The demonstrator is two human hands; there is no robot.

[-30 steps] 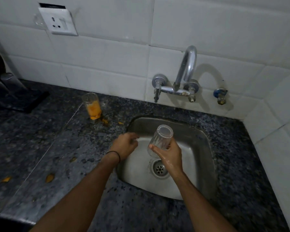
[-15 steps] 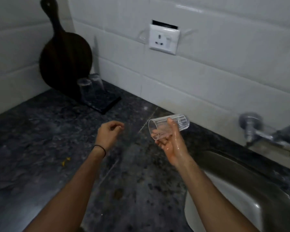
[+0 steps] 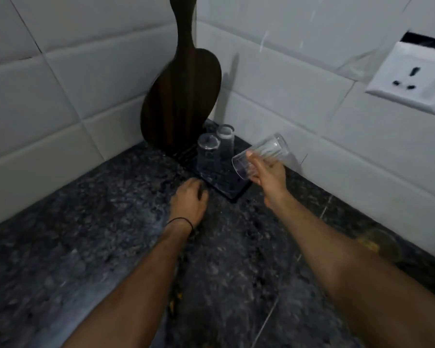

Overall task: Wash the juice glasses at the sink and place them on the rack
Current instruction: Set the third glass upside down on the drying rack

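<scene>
Now carried from mid-counter to above the rack [image 3: 232, 189], glass [image 3: 260, 156] tilted in right hand's [image 3: 270, 178] grasp, beside two upturned glasses [image 3: 212, 150]; left hand [image 3: 189, 199] loosely curled, empty, on counter [image 3: 86, 234].

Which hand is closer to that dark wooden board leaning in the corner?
Left. The left hand rests on the counter just before the board; the right hand, holding a glass, is farther right.
</scene>
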